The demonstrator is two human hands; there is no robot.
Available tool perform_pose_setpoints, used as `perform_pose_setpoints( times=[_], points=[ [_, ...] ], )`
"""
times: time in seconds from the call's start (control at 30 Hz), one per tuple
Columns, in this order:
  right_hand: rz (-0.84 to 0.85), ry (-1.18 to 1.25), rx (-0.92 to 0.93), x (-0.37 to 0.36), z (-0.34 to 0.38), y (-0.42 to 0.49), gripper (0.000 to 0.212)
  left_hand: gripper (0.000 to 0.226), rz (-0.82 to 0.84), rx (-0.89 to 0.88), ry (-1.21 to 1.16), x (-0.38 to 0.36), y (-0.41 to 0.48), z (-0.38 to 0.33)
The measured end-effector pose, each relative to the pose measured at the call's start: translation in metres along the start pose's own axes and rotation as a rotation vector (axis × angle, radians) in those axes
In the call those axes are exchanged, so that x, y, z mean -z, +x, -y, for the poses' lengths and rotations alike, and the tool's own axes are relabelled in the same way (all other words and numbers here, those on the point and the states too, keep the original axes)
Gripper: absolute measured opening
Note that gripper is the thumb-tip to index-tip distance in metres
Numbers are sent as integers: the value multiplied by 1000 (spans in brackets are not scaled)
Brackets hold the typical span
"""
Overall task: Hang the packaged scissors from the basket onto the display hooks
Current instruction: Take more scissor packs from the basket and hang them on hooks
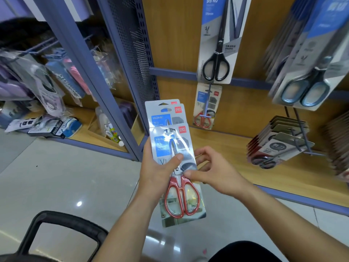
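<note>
A black basket handle [62, 224] shows at the lower left, above a glossy tiled floor [66, 176]. In front of the stationery display, a person holds three fanned packs of red-handled scissors [170, 118]. The left hand [156, 171] grips the packs from behind, with its thumb pressed across the front pack [194, 210]. The right hand [213, 173] pinches that front pack's right edge between thumb and curled fingers.

Beyond the hands lies a wooden shelf [236, 140]. A matching red-handled pack [205, 106] hangs alone on a hook against the back panel, and a stack of carded scissors [279, 146] hangs at the right. Higher up hang a black-handled pack [217, 48] and a blue-handled pack [306, 86], with a perforated blue upright [136, 53] to the left.
</note>
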State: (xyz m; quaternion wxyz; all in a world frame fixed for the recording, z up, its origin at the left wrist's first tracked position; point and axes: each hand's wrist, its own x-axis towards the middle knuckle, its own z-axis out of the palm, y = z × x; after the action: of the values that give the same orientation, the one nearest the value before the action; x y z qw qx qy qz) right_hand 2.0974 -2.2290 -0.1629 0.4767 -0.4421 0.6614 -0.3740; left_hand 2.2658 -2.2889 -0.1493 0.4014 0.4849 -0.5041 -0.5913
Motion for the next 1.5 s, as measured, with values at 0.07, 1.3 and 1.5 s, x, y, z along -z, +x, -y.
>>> perform_pose_setpoints(
  times=[0.07, 1.3, 1.5],
  points=[
    [-82, -26, 19, -5, 1, -3, 53, 64, -1, -14, -4, -2, -2, 0],
    [-510, 125, 19, 35, -50, 57, 15, 66, -131, 86, 12, 29, 1, 16],
    [-574, 105, -17, 30, -59, 64, 11, 61, -120, 76, 8, 25, 5, 12]
  ],
)
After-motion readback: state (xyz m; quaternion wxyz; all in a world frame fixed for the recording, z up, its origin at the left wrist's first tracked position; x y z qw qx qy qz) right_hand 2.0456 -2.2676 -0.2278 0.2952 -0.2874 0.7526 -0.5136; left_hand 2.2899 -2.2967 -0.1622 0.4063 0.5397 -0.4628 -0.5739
